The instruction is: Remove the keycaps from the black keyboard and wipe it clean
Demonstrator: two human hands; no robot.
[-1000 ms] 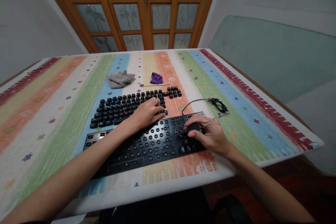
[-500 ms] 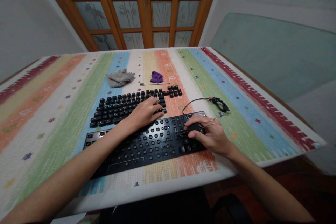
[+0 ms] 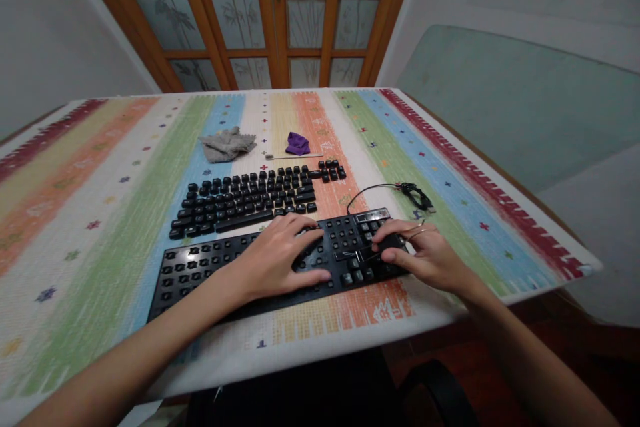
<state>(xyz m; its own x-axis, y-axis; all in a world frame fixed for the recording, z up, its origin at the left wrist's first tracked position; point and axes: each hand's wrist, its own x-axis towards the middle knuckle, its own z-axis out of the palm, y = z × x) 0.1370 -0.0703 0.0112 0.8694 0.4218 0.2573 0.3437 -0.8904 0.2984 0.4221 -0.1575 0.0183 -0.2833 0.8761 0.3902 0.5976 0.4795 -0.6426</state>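
Across the black keyboard [image 3: 345, 233], most of whose keycaps are off, my left hand [image 3: 283, 257] lies with thumb and fingers apart, holding nothing I can see. Over the keyboard's right end, my right hand [image 3: 420, 250] is closed, with thumb and index finger close together. A thin wire tool [image 3: 416, 231], apparently a wire keycap puller, sticks out from its fingers; the grip hides the rest. Some keycaps [image 3: 356, 273] remain seated on the keyboard near this hand. Behind the keyboard, loose black keycaps [image 3: 245, 197] lie in keyboard-like rows.
A grey cloth [image 3: 227, 145], a purple cloth [image 3: 297, 143] and a thin brush-like stick [image 3: 295, 157] lie beyond the keycaps. The keyboard's bundled cable [image 3: 416, 195] rests at the right. A striped tablecloth [image 3: 450, 213] covers the table.
My left hand has moved back from the loose keycap rows onto the keyboard, its fingers spreading. My right hand has shifted slightly right and nearer, still closed around the wire tool.
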